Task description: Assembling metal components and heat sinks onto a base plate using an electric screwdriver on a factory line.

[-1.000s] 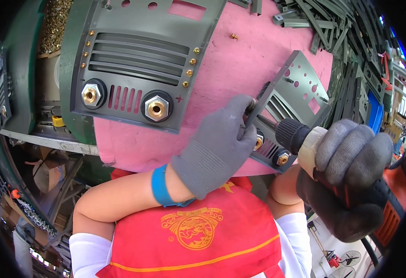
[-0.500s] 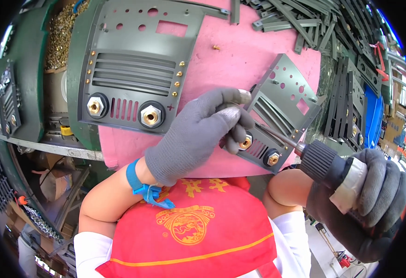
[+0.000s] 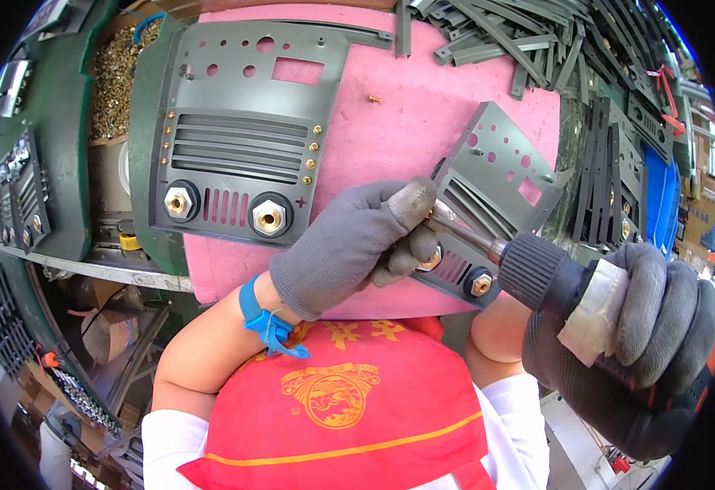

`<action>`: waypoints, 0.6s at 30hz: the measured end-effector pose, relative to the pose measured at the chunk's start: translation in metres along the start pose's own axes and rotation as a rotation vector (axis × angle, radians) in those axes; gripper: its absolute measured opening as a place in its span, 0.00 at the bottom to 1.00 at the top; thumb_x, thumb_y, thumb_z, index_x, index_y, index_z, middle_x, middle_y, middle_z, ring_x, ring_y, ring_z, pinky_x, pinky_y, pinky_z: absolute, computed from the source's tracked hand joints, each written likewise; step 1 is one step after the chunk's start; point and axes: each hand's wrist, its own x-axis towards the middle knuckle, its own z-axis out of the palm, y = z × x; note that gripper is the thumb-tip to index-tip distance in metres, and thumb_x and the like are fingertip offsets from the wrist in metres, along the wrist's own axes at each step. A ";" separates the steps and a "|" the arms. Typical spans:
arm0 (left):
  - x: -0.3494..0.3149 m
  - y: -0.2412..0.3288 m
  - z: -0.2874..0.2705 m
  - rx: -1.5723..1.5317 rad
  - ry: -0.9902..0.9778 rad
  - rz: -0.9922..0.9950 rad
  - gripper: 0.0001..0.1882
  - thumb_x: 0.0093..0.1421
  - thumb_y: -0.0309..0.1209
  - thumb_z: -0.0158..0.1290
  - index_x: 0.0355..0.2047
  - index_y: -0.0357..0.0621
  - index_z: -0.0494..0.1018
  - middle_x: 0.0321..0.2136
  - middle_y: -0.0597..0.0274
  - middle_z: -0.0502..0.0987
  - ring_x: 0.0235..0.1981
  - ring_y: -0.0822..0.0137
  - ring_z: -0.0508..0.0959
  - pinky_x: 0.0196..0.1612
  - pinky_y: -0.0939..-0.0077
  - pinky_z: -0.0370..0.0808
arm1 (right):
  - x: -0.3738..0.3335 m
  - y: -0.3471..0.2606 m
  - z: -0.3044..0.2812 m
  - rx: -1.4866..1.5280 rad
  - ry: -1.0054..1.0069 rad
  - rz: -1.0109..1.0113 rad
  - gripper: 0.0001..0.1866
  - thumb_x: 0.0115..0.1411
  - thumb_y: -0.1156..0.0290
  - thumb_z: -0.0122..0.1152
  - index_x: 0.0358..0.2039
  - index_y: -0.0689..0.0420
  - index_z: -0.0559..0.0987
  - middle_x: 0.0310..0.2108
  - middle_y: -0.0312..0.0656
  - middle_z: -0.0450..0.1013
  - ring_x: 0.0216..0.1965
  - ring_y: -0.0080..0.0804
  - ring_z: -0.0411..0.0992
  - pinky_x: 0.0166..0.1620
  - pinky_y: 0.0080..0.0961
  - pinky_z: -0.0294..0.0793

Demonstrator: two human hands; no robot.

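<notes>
Pale floor (image 3: 568,431) shows lower right, below stacked brown cartons (image 3: 703,214).

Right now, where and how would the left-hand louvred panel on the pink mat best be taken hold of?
Probably by the long side edges of the louvred panel, coming from left and right, beyond the rows of brass screws. It lies louvred face up, those far stretches of edge look unobstructed, and the brass terminals protrude near its lower end, likely making that part awkward.

black drill (image 3: 541,273), grey panel (image 3: 504,204), pink mat (image 3: 390,147), red apron (image 3: 267,425), gold emblem (image 3: 334,396), blue wristband (image 3: 261,314)
</notes>
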 end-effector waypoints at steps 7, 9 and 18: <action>0.000 0.002 0.002 0.011 -0.026 -0.013 0.25 0.67 0.51 0.49 0.46 0.39 0.74 0.24 0.70 0.70 0.19 0.81 0.61 0.21 0.85 0.58 | 0.006 -0.003 -0.009 -0.073 -0.085 0.030 0.13 0.44 0.71 0.67 0.17 0.48 0.68 0.18 0.27 0.67 0.18 0.13 0.65 0.24 0.10 0.67; -0.002 0.006 0.001 0.104 -0.013 0.025 0.26 0.68 0.50 0.48 0.49 0.38 0.73 0.24 0.71 0.69 0.19 0.81 0.60 0.22 0.84 0.58 | 0.009 -0.007 -0.017 -0.070 -0.134 0.080 0.13 0.44 0.70 0.66 0.17 0.48 0.67 0.19 0.28 0.66 0.19 0.13 0.64 0.25 0.11 0.66; 0.011 -0.019 0.014 0.769 0.312 0.251 0.36 0.55 0.21 0.59 0.64 0.40 0.61 0.21 0.73 0.53 0.23 0.78 0.57 0.28 0.82 0.60 | 0.015 -0.017 -0.039 -0.106 -0.285 0.245 0.14 0.46 0.66 0.65 0.17 0.48 0.66 0.20 0.29 0.64 0.20 0.16 0.62 0.28 0.15 0.62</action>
